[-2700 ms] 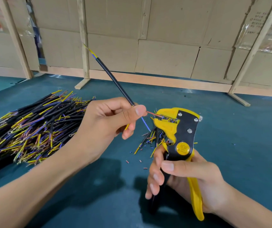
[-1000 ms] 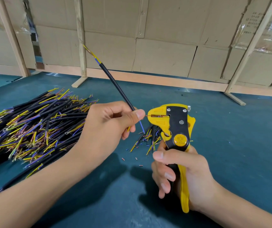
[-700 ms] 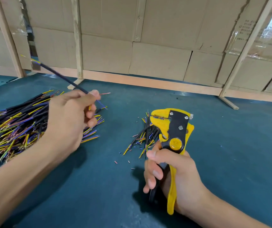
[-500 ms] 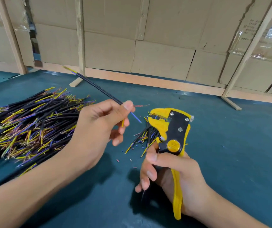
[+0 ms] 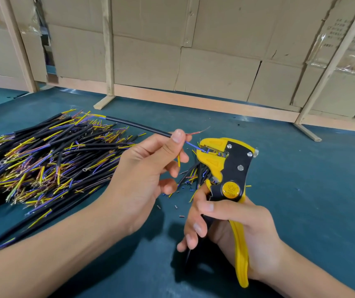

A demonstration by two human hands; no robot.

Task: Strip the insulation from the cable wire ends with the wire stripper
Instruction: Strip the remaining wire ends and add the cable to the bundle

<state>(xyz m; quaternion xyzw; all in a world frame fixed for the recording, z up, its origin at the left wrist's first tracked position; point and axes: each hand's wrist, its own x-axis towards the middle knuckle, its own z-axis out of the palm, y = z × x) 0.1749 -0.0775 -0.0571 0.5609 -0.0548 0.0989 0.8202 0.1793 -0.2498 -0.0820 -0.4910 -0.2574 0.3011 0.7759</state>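
Observation:
My left hand pinches a black cable between thumb and forefinger, close to its near end. That end fans into a bare reddish copper strand, a blue wire and a yellow wire. The blue wire lies in the jaws of the yellow and black wire stripper. My right hand grips the stripper's handles, with the jaws pointing left towards the cable. The yellow wire hangs down under my left fingers.
A big heap of black cables with yellow and blue ends lies on the teal table at the left. A small bundle of cables and cut insulation bits sit behind the stripper. Cardboard panels and wooden posts stand along the far edge.
My left hand swung left over the heap, then came back. The cable's blue wire now sits in the stripper's jaws; the earlier wire's end shows bare copper.

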